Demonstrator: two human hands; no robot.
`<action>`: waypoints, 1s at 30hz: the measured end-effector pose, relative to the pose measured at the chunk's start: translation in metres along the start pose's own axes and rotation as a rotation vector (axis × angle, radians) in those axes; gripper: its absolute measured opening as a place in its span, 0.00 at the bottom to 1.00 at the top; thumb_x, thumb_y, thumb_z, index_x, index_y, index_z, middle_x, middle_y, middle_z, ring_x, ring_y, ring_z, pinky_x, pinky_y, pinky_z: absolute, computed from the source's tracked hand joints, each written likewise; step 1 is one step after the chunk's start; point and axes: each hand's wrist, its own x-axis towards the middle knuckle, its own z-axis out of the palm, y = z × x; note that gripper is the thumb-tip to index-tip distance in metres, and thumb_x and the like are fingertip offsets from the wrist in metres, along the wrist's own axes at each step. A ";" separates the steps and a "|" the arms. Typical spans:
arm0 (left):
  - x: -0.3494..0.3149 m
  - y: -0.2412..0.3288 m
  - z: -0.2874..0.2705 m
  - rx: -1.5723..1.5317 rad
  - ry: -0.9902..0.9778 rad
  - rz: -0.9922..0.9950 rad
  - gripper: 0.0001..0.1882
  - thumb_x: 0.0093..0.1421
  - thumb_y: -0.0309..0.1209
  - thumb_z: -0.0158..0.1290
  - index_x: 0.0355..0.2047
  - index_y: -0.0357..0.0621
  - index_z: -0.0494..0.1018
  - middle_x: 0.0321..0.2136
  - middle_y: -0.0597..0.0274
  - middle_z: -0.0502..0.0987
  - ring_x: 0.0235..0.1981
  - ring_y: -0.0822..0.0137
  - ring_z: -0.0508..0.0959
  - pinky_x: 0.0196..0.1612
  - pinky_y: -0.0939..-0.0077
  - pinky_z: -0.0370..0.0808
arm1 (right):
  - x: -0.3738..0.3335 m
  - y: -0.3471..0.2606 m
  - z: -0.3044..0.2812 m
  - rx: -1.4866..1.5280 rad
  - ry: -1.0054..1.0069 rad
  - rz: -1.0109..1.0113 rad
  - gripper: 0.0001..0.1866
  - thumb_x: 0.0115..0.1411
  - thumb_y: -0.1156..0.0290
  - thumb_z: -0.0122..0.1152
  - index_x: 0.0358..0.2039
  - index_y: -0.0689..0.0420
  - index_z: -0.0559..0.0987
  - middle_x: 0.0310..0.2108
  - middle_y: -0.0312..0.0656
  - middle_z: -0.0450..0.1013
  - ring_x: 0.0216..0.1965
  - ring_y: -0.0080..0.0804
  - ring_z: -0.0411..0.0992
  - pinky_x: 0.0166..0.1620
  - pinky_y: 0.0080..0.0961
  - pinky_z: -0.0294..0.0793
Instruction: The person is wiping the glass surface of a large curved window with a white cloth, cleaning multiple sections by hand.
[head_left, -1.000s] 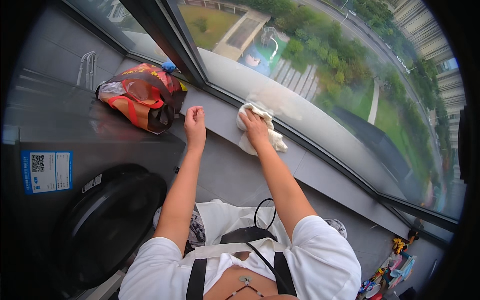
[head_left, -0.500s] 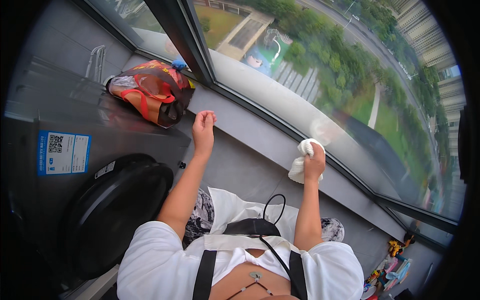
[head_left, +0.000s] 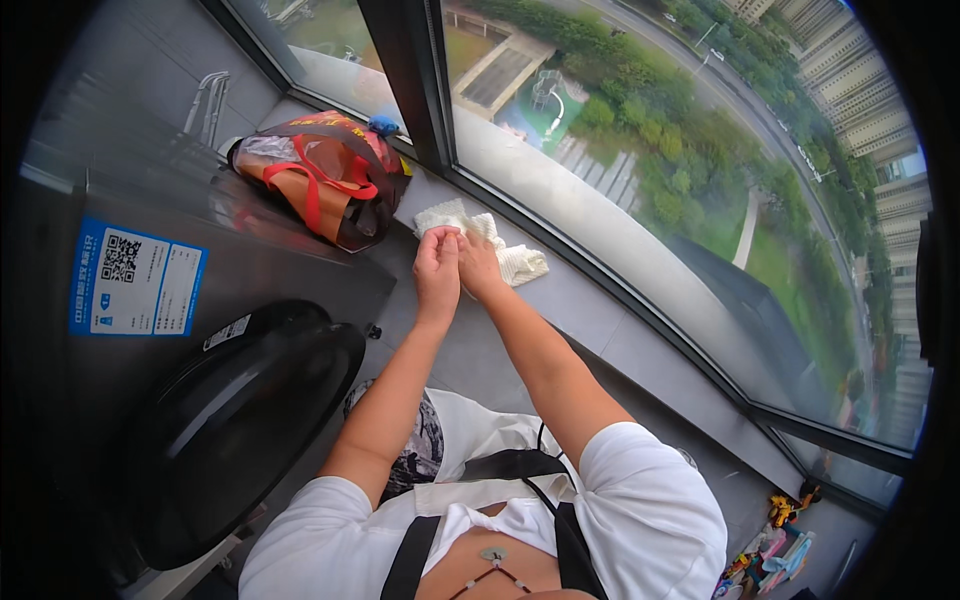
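Observation:
A white ribbed cloth (head_left: 522, 265) lies bunched along the grey window ledge, a fold of it spreading out beyond my fingertips. My right hand (head_left: 478, 264) is closed on its middle, with the fingertips partly hidden by the folds. Close against it, my left hand (head_left: 437, 275) has its fingers curled together at the cloth's near edge. Whether the left fingers pinch the cloth or something small cannot be made out. Both forearms reach forward and to the left, the hands touching or nearly so.
A red and brown shopping bag (head_left: 325, 180) stands left of my hands. Nearer on the left is a dark appliance with a round black door (head_left: 260, 420) and a blue label (head_left: 138, 278). Tall window glass (head_left: 640, 230) rises beyond the ledge (head_left: 590, 310). Toys (head_left: 785, 545) lie at lower right.
My right hand has swung left with the cloth, from near the glass down to the ledge beside my left hand. The cloth has spread out. The view has shifted slightly.

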 end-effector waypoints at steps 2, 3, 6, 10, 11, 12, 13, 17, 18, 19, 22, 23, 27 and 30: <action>0.001 -0.012 0.008 0.053 -0.026 0.022 0.07 0.64 0.28 0.45 0.37 0.38 0.71 0.32 0.62 0.75 0.34 0.74 0.73 0.39 0.79 0.71 | -0.025 0.023 -0.004 0.058 0.060 0.087 0.17 0.56 0.69 0.50 0.44 0.38 0.78 0.56 0.36 0.64 0.58 0.38 0.60 0.51 0.39 0.65; 0.002 -0.016 0.014 0.086 -0.044 0.037 0.07 0.64 0.28 0.45 0.37 0.38 0.71 0.32 0.62 0.75 0.33 0.74 0.74 0.39 0.79 0.71 | -0.042 0.040 -0.008 0.092 0.097 0.149 0.17 0.56 0.70 0.50 0.44 0.37 0.78 0.56 0.36 0.65 0.58 0.39 0.60 0.51 0.38 0.65; 0.010 -0.023 0.036 0.203 -0.065 0.003 0.08 0.64 0.31 0.46 0.36 0.38 0.70 0.31 0.64 0.73 0.33 0.74 0.73 0.40 0.79 0.70 | -0.106 0.089 -0.021 0.018 0.125 0.357 0.21 0.54 0.75 0.49 0.44 0.35 0.78 0.55 0.34 0.66 0.56 0.38 0.62 0.57 0.40 0.59; -0.007 -0.054 0.075 0.452 -0.283 0.105 0.08 0.62 0.32 0.46 0.35 0.41 0.70 0.31 0.57 0.73 0.32 0.60 0.74 0.37 0.69 0.70 | -0.214 0.128 -0.063 0.068 -0.009 0.778 0.23 0.53 0.79 0.49 0.43 0.37 0.78 0.55 0.36 0.67 0.54 0.38 0.65 0.54 0.35 0.66; -0.012 -0.067 0.079 0.504 -0.325 0.106 0.07 0.62 0.32 0.45 0.35 0.42 0.70 0.32 0.57 0.73 0.34 0.58 0.73 0.38 0.67 0.70 | -0.238 0.130 -0.069 0.111 -0.079 0.904 0.24 0.52 0.81 0.49 0.44 0.37 0.78 0.55 0.37 0.67 0.53 0.41 0.66 0.52 0.34 0.69; -0.016 -0.079 0.083 0.556 -0.369 0.108 0.07 0.62 0.32 0.45 0.34 0.43 0.70 0.32 0.57 0.73 0.36 0.56 0.73 0.39 0.64 0.70 | -0.257 0.136 -0.077 0.112 -0.061 1.001 0.24 0.53 0.80 0.50 0.45 0.36 0.77 0.55 0.37 0.66 0.54 0.40 0.65 0.52 0.35 0.68; -0.019 -0.091 0.088 0.609 -0.421 0.121 0.07 0.61 0.32 0.44 0.34 0.44 0.69 0.33 0.56 0.73 0.38 0.54 0.73 0.40 0.62 0.69 | -0.273 0.137 -0.086 0.117 -0.034 1.105 0.23 0.54 0.79 0.50 0.46 0.36 0.77 0.55 0.37 0.66 0.55 0.40 0.65 0.53 0.36 0.68; -0.031 -0.110 0.105 0.715 -0.622 0.180 0.06 0.62 0.32 0.44 0.35 0.46 0.68 0.35 0.57 0.72 0.40 0.53 0.72 0.41 0.60 0.70 | -0.301 0.126 -0.117 0.051 0.186 1.066 0.25 0.52 0.82 0.48 0.45 0.37 0.77 0.52 0.38 0.67 0.52 0.43 0.66 0.51 0.36 0.70; -0.033 -0.117 0.106 0.737 -0.664 0.240 0.06 0.62 0.32 0.44 0.37 0.47 0.68 0.36 0.57 0.72 0.41 0.53 0.72 0.42 0.60 0.70 | -0.299 0.123 -0.121 0.030 0.189 1.039 0.25 0.52 0.82 0.48 0.44 0.38 0.77 0.52 0.38 0.68 0.52 0.42 0.67 0.50 0.37 0.70; -0.033 -0.115 0.107 0.743 -0.681 0.256 0.07 0.62 0.32 0.44 0.38 0.47 0.68 0.37 0.56 0.72 0.41 0.53 0.72 0.42 0.60 0.70 | -0.295 0.124 -0.121 0.014 0.215 0.983 0.24 0.52 0.82 0.48 0.44 0.38 0.77 0.52 0.40 0.68 0.52 0.42 0.67 0.50 0.37 0.70; -0.029 -0.125 0.091 0.799 -0.697 0.337 0.07 0.61 0.31 0.45 0.39 0.46 0.68 0.37 0.55 0.72 0.40 0.51 0.72 0.41 0.59 0.70 | -0.257 0.126 -0.112 -0.076 0.452 0.765 0.15 0.53 0.71 0.53 0.40 0.39 0.78 0.49 0.38 0.68 0.47 0.37 0.68 0.47 0.34 0.70; -0.029 -0.124 0.083 0.801 -0.687 0.342 0.07 0.61 0.31 0.45 0.39 0.45 0.68 0.37 0.54 0.72 0.39 0.51 0.72 0.41 0.59 0.70 | -0.241 0.125 -0.107 -0.087 0.491 0.707 0.15 0.52 0.70 0.53 0.40 0.40 0.78 0.48 0.38 0.69 0.46 0.37 0.68 0.46 0.34 0.70; -0.043 -0.108 0.049 0.860 -0.678 0.398 0.08 0.60 0.29 0.47 0.40 0.44 0.69 0.38 0.56 0.71 0.37 0.55 0.74 0.39 0.64 0.71 | -0.188 0.110 -0.054 0.066 0.342 0.559 0.27 0.51 0.74 0.54 0.52 0.38 0.70 0.60 0.42 0.58 0.59 0.42 0.59 0.58 0.41 0.59; -0.063 -0.083 0.032 0.869 -0.679 0.400 0.09 0.60 0.28 0.47 0.41 0.43 0.69 0.37 0.57 0.71 0.34 0.59 0.74 0.38 0.67 0.72 | -0.181 0.086 -0.041 0.054 -0.040 0.509 0.29 0.54 0.71 0.54 0.57 0.32 0.66 0.67 0.38 0.45 0.68 0.44 0.40 0.62 0.53 0.46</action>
